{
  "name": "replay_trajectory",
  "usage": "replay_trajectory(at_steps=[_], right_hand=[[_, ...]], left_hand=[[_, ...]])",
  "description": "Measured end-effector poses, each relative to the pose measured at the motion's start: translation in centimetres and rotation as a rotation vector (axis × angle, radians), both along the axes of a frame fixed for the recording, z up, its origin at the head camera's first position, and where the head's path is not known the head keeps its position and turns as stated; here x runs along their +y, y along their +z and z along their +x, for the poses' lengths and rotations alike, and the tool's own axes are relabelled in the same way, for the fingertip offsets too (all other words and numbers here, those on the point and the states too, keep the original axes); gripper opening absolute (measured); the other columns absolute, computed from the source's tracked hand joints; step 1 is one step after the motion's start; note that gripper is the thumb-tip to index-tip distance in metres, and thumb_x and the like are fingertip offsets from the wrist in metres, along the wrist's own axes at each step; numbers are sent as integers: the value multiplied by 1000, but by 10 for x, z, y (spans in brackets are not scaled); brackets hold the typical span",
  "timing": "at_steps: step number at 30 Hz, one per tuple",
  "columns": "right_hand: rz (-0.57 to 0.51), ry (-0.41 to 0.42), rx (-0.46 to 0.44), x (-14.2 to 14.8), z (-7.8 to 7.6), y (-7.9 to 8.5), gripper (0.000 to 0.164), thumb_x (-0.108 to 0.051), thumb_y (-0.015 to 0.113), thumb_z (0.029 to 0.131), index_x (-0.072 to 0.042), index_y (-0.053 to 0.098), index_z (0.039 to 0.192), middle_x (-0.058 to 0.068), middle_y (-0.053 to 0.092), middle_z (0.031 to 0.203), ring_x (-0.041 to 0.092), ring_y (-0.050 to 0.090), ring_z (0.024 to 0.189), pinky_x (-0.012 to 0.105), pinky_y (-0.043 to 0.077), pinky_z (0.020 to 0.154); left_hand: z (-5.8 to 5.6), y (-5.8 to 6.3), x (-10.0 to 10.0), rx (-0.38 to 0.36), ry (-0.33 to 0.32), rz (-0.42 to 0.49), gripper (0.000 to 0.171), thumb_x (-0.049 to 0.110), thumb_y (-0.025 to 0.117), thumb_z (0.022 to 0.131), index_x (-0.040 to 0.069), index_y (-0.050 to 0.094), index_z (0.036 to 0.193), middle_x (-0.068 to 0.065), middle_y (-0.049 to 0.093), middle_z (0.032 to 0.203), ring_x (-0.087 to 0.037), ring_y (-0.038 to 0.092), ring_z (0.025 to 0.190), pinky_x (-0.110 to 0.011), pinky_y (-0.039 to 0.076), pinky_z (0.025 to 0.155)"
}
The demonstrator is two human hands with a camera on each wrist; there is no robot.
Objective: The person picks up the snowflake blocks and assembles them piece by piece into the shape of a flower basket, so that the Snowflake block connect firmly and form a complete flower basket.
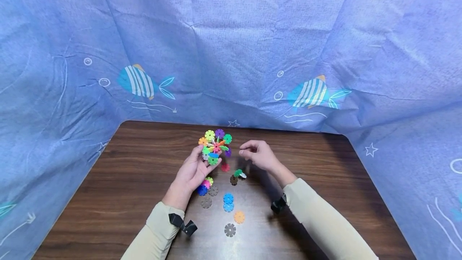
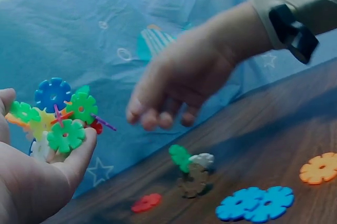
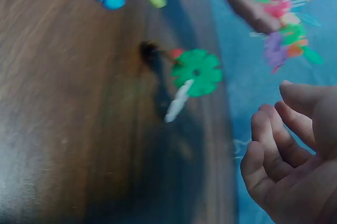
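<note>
My left hand (image 1: 192,172) holds a cluster of interlocking notched discs (image 1: 216,146) in many colours, thumb on one side and fingers on the other. In the left wrist view a green disc (image 2: 66,135) of this cluster lies against a fingertip. To its right, my right hand (image 1: 260,155) hovers over the table with loosely bent fingers and nothing between them. The right wrist view shows its thumb (image 3: 305,98) apart from the fingers. Below the right hand stands a small joined group with a green disc (image 3: 197,72), a white disc (image 3: 179,101) and a brown disc (image 1: 234,180).
Loose discs lie on the wooden table (image 1: 119,196): a red disc (image 1: 225,167), overlapping blue discs (image 1: 228,198), an orange disc (image 1: 239,217) and a grey disc (image 1: 229,230). A dark blue disc (image 1: 202,190) and others lie beside my left wrist. Fish-patterned cloth (image 1: 231,51) hangs behind the table.
</note>
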State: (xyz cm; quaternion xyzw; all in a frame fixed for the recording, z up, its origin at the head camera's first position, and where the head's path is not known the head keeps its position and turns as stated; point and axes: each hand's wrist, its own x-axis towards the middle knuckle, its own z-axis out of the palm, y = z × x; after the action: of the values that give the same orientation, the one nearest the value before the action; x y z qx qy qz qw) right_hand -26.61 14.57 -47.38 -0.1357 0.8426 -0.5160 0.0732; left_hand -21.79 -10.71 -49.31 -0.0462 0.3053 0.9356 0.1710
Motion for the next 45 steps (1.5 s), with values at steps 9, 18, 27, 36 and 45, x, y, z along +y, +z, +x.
replay_trajectory(at_steps=[9,18,27,36,45], right_hand=[[351,135,153,-26,-6,-25,7,-23,79,91,-17,80,94,-7,75,85,6,64,76,29,56,73],[505,195,109,-43,-9,-27,18,-32,88,82,-18,81,91,-9,74,81,6,61,71,27,53,66],[503,173,96,-46,-12,-24,16,-15,90,78,-17,75,84,-8,71,74,8,60,69,29,54,71],[273,69,94,-29,-15,-12,6,-10,82,85,-12,78,89,-4,74,78,8,64,71,27,54,68],[-182,-46,25,-11,6,13,10,-8,78,90,-2,72,95,17,73,82,14,63,65,27,50,54]], left_hand=[[-2,4,-7,-12,17,31,46,32,49,109,15,38,151,-4,58,141,-22,64,124,-47,47,112],[-2,7,-6,-15,14,41,52,32,49,110,18,32,157,-6,39,158,-23,59,131,-52,37,120],[-4,8,-5,-31,11,25,52,32,49,109,17,33,156,-8,41,156,-22,63,125,-50,42,117],[-3,4,-6,-12,1,31,55,32,50,109,15,31,158,-10,41,157,-22,63,126,-53,37,120],[2,1,-1,-5,23,-5,50,29,50,109,14,33,155,-9,44,152,-23,63,123,-56,36,119]])
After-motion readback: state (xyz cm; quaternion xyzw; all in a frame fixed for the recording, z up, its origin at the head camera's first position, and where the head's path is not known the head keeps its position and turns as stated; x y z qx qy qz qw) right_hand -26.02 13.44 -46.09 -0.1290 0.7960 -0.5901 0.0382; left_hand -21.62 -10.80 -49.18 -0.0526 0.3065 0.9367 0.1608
